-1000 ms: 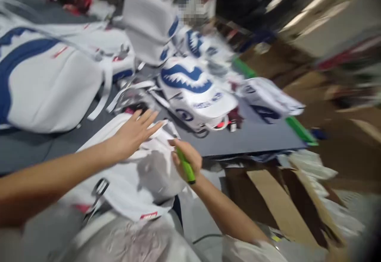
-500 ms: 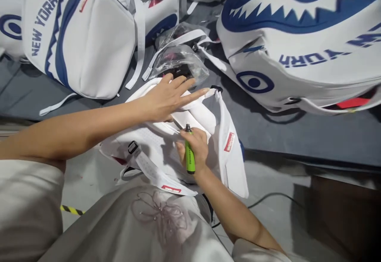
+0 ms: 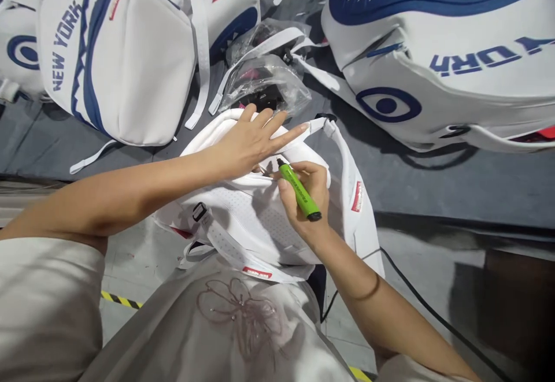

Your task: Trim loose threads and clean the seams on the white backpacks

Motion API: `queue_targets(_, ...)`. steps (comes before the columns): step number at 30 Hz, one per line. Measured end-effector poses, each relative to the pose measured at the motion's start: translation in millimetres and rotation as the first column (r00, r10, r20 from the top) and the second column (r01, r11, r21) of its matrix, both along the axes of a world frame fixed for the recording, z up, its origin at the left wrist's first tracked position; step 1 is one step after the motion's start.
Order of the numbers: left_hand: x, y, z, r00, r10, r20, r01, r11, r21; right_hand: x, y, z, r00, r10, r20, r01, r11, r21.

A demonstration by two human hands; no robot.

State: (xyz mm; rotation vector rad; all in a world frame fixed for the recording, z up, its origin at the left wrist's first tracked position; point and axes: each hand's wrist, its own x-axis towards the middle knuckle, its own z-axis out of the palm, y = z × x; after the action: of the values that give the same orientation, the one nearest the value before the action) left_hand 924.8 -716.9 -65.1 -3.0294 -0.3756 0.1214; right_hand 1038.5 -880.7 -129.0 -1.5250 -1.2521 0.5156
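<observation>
In front of me a white backpack (image 3: 269, 220) lies at the table's near edge, its straps and a black buckle towards my body. My left hand (image 3: 254, 142) rests spread on its upper part, fingers apart and pressing on the fabric. A green marker (image 3: 299, 188) with a black tip and black end is pinched in my right hand (image 3: 310, 197). The marker's tip points up and left, close to the white fabric just below my left fingers. Whether the tip touches the fabric I cannot tell.
A white-and-blue backpack (image 3: 143, 70) lies at the left, and a larger one (image 3: 433, 93) at the right. Clear plastic bags (image 3: 277, 87) with dark contents sit behind the work on the grey table (image 3: 425, 197). A black cable (image 3: 425, 298) hangs at the right.
My right hand has shifted up and to the right, and the marker has gone from nearly upright to a slant, tip nearer the fabric. My left hand stays spread in place.
</observation>
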Motion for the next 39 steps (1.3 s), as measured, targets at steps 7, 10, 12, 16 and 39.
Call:
queue_targets(7, -4, -15, 12.1, 0.996, 0.088, -0.009, -0.087, 0.994, 0.06, 26, 2, 30.5, 0.968, 0.217, 0.125, -0.211, 0.975, -0.063)
queue_targets(10, -2, -16, 12.5, 0.987, 0.158, 0.018, -0.159, 0.986, 0.043, 31, 11, 47.3, 0.918, 0.39, 0.071, -0.376, 0.913, -0.162)
queue_targets(12, -1, -13, 13.0, 0.989, 0.147, -0.002, -0.147, 0.989, 0.014, 32, 16, 54.7, 0.885, 0.449, 0.124, -0.422, 0.885, -0.195)
queue_targets(16, -4, -5, 17.2, 0.995, 0.1, 0.004, -0.1, 0.994, -0.044, 32, 16, 57.5, 0.819, 0.46, 0.342, -0.385, 0.884, -0.266)
queue_targets(39, -5, -3, 16.7, 0.995, 0.104, -0.012, -0.103, 0.994, 0.04, 24, 29, 67.8, 0.676, 0.526, 0.515, -0.377, 0.848, -0.371)
